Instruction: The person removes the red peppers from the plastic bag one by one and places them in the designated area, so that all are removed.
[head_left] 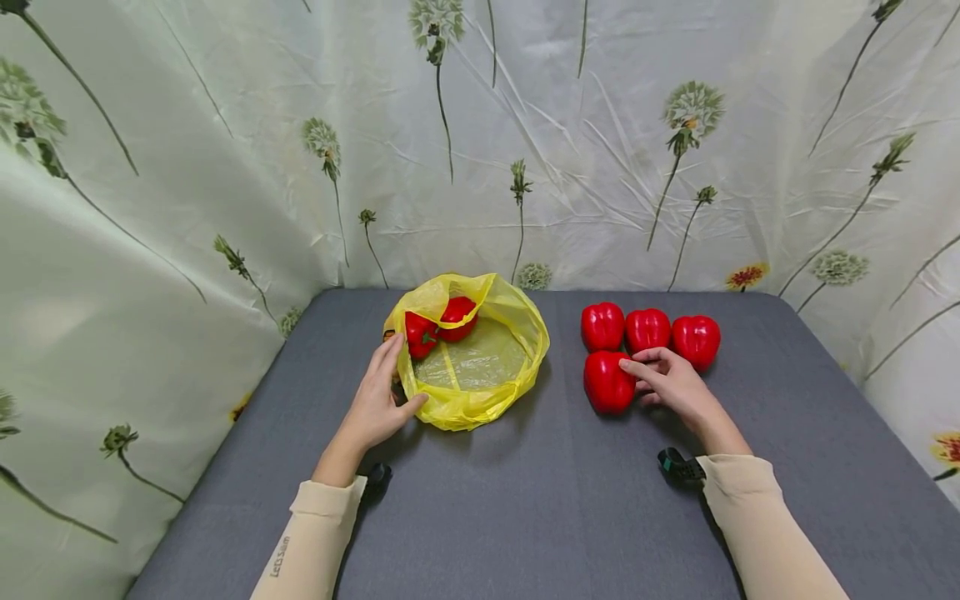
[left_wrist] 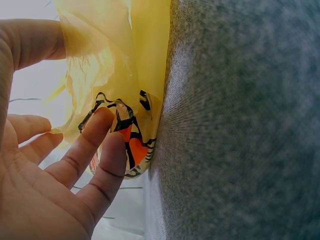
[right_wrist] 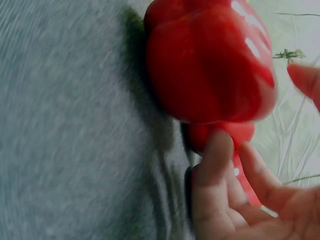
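Observation:
My left hand (head_left: 378,396) spreads along the left side of an open yellow plastic bag (head_left: 468,408), its fingers and thumb against the rim. In the left wrist view, extended fingertips (left_wrist: 117,145) touch the bag's printed side. Inside the bag lie two red bell peppers, one with a green stem (head_left: 422,335) and another (head_left: 458,317) behind it. On the right, my right hand (head_left: 671,387) reaches to a red bell pepper (head_left: 609,383), the thumb at its upper right. In the right wrist view, thumb and fingers stand apart beside this pepper (right_wrist: 210,65).
Three more red bell peppers stand in a row behind: left (head_left: 602,325), middle (head_left: 647,329) and right (head_left: 696,340), close to the hand. Everything is on a grey cloth-covered table (head_left: 525,517). A flower-printed curtain (head_left: 600,167) hangs along the back and sides.

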